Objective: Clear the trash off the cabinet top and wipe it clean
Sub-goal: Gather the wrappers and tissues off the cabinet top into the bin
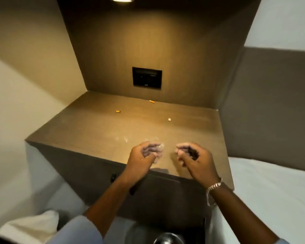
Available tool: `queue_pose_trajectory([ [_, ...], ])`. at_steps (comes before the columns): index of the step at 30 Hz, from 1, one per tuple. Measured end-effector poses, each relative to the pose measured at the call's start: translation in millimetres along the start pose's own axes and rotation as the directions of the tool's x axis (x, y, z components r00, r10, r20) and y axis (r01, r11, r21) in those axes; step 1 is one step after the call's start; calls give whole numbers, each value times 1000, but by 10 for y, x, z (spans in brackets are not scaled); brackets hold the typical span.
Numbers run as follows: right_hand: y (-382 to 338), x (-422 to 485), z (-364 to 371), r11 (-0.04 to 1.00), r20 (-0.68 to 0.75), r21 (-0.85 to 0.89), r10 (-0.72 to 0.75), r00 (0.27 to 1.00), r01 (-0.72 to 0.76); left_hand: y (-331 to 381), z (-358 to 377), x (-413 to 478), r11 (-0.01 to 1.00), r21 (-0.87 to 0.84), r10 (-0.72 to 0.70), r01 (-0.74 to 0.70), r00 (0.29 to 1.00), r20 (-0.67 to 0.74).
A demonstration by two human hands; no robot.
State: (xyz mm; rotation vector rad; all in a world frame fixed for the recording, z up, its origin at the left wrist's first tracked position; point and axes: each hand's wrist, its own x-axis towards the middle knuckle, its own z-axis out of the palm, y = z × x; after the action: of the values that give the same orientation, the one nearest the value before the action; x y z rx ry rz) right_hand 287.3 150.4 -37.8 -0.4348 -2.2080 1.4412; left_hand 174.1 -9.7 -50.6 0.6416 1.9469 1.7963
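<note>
The brown cabinet top [99, 131] carries three small bits of trash. An orange cigarette butt [152, 101] lies near the back wall, a second butt [118, 111] is left of centre, and a pale scrap [169, 119] sits to the right. White smudges [125, 139] mark the surface near the front. My left hand [144, 154] hovers over the front edge, curled around what looks like a crumpled clear wrapper [161, 148]. My right hand [192, 156] is beside it, fingers curled with thumb and fingertips pinched together; nothing clear shows in it.
A black wall panel [147, 78] is set in the back of the niche, whose side walls close in the cabinet. A white bed [271, 191] lies on the right and a white pillow [33, 224] at lower left. A dark drawer handle [113, 177] sticks out below the front edge.
</note>
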Motion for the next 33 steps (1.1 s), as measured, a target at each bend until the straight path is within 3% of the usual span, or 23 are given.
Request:
queue_pose_trajectory([
  [4, -41, 1185, 181, 963, -23, -269, -5, 1000, -1, 79, -548, 826, 938, 336, 161, -83, 964, -214],
  [7, 185, 2003, 396, 812, 18, -577, 112, 994, -81, -23, -996, 1463, 757, 654, 209, -7, 950, -232],
  [10, 420, 2521, 690, 569, 89, -820, 227, 970, -58, -118, -1431, 1954, 478, 868, 61, 137, 980, -188],
  [13, 445, 2866, 924, 473, 40, -875, 275, 961, -99, -146, -1650, 2200, 331, 933, -36, 137, 990, -133],
  [17, 389, 3341, 1220, 520, -3, -845, 232, 973, -127, -233, -1790, 2533, 349, 920, -158, 181, 979, -133],
  [20, 375, 3568, 1504, 532, 83, -846, 208, 975, -42, -365, -1829, 2642, 361, 924, -103, 124, 990, -92],
  [26, 279, 3537, 1844, 285, 224, -947, 249, 942, 150, -529, -1769, 2598, 348, 937, 110, 43, 990, -86],
  [29, 306, 3280, 1663, 275, 256, -940, 179, 950, 202, -528, -1636, 2446, 400, 915, 131, 52, 985, -113],
  [33, 382, 2792, 1327, 282, 350, -905, 70, 934, 318, -389, -1241, 2038, 563, 823, 110, 75, 980, -164],
])
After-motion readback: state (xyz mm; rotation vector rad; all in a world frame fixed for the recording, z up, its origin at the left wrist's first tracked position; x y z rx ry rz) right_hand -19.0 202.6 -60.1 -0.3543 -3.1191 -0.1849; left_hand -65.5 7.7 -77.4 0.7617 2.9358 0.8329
